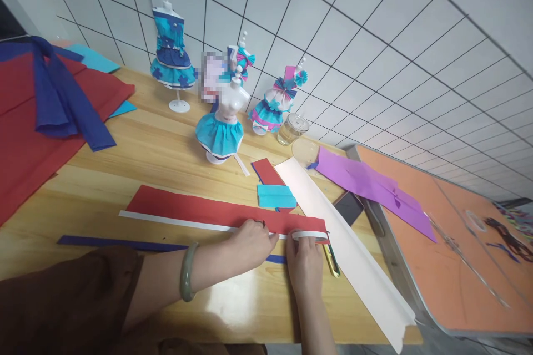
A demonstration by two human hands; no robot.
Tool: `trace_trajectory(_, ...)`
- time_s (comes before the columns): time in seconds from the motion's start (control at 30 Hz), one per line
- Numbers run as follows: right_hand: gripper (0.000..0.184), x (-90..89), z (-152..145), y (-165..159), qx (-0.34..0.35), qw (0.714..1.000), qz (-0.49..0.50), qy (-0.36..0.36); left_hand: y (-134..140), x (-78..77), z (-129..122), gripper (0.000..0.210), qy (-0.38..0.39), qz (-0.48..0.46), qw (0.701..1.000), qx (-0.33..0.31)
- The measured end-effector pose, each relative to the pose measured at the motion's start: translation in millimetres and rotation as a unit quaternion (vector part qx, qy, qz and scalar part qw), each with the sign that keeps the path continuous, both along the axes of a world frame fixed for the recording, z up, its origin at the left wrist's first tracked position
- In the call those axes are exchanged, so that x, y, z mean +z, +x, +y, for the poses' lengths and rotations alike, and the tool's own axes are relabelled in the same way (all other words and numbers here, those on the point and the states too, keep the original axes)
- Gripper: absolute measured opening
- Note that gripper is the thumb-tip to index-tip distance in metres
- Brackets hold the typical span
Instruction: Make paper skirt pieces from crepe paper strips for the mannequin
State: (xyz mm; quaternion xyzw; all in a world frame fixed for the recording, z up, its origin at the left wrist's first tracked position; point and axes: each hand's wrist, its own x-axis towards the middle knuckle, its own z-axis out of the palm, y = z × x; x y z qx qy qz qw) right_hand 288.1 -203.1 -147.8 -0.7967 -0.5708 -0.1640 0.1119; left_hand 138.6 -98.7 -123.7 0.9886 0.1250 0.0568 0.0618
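A long red strip [175,206] of cloth-like sheet lies across the table in front of me, with white tape [175,223] along its near edge. My left hand [253,241] presses on that edge, fingers curled and closed at the tape. Beside it, my right hand [306,263] is closed around a white tape roll [310,235] at the strip's right end. Its fingertips are partly hidden by the roll. Under my left wrist runs a narrow dark blue strip [125,242]. A yellow cutter knife [333,262] lies just right of my right hand.
Small mannequins in doll clothes, one in a turquoise skirt [220,134], stand near the tiled wall. A glass cup [293,128], turquoise piece [276,196], long pale sheet [350,244], phone [348,208] and purple sheet [362,180] lie to the right. Red fabric [54,116] covers the left.
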Motion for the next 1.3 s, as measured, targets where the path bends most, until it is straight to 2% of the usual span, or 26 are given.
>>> trace_trajectory(0.27,0.023,-0.1,-6,17,0.008,0.999,-0.031,-0.014,13,-3.8,-14,0.013,0.039,-0.004,0.999,0.013)
trace_trajectory(0.63,0.020,-2.0,-14,37,0.017,0.999,-0.041,0.007,17,2.3,-32,0.016,0.091,0.020,0.994,0.054)
trace_trajectory(0.8,0.023,1.4,-15,38,0.012,0.999,-0.036,0.009,16,10.0,-34,0.018,0.134,0.017,0.988,0.071)
trace_trajectory(1.1,0.026,4.5,-18,42,0.007,0.999,-0.047,0.008,21,13.3,-32,0.019,0.043,0.046,0.995,0.081)
trace_trajectory(1.3,0.024,7.6,-19,47,0.007,0.999,-0.053,-0.001,19,10.0,-31,0.020,0.052,0.034,0.995,0.077)
